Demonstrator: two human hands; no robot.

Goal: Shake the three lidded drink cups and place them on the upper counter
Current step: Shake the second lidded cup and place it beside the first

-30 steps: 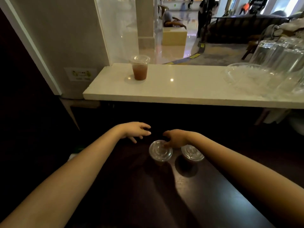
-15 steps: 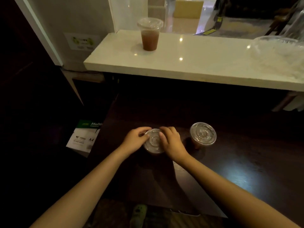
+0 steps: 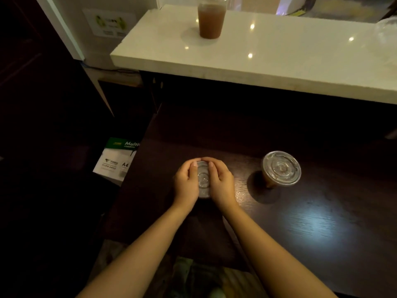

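Observation:
On the dark lower table [image 3: 300, 229] stands a lidded clear cup [image 3: 203, 179]; only a strip of its lid shows between my hands. My left hand [image 3: 186, 181] wraps round its left side and my right hand [image 3: 221, 181] round its right side, fingertips meeting at the far rim. A second lidded cup [image 3: 281, 168] of brown drink stands on the table to the right, untouched. A third cup [image 3: 211, 20] of brown drink stands on the white upper counter [image 3: 279, 61] at the back left.
A box of A4 paper [image 3: 117, 162] lies on the floor left of the table. A white wall panel with a sticker [image 3: 109, 24] rises left of the counter. The counter's front edge overhangs the back of the table.
Both hands have closed round the left cup, fingers now meeting over its far rim. The camera has tilted further down, so the counter sits higher in view.

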